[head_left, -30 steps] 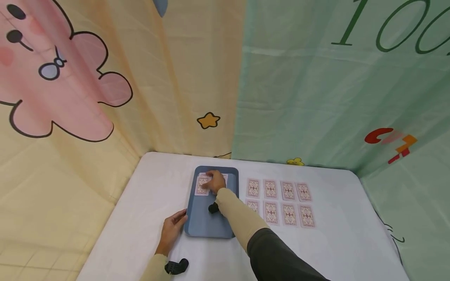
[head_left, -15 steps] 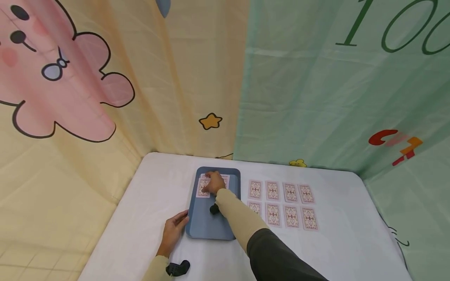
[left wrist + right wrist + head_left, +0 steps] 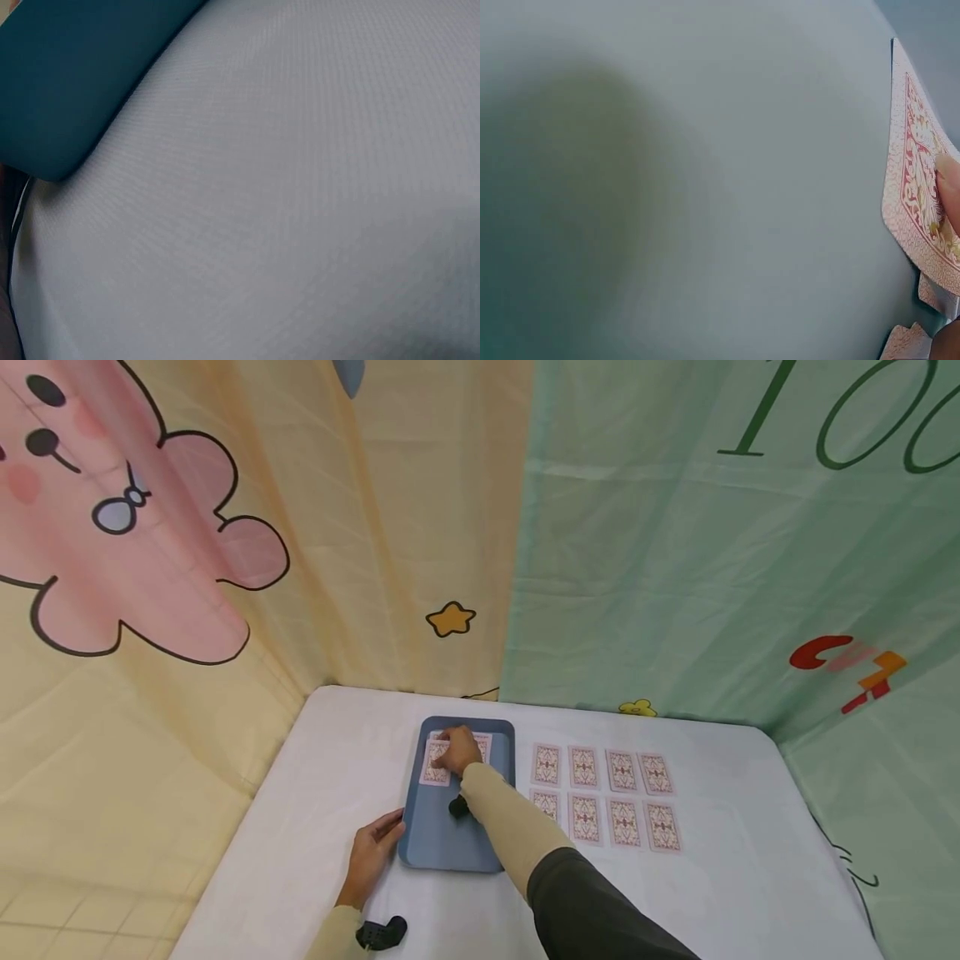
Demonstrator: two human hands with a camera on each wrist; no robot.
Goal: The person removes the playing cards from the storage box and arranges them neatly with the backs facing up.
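Note:
A blue tray (image 3: 450, 839) lies on the white table (image 3: 315, 793) with a few patterned playing cards (image 3: 435, 768) at its far end. My right hand (image 3: 458, 750) lies over those cards, fingers curled on one. In the right wrist view a fingertip (image 3: 948, 174) lies on the back of that card (image 3: 919, 217), which sits above the tray floor (image 3: 667, 187) and other cards. My left hand (image 3: 372, 852) rests with relaxed fingers against the tray's near left edge. The left wrist view shows only the tray corner (image 3: 67, 82) and the tablecloth (image 3: 300, 225).
Several face-down cards (image 3: 603, 793) lie in two rows to the right of the tray. Printed curtains, yellow (image 3: 225, 568) on the left and green (image 3: 712, 568) on the right, hang close behind the table. The table's right edge (image 3: 817, 827) is near the green curtain.
Almost nothing has moved. The view has drifted slightly, and my right hand stays on the cards at the tray's far end.

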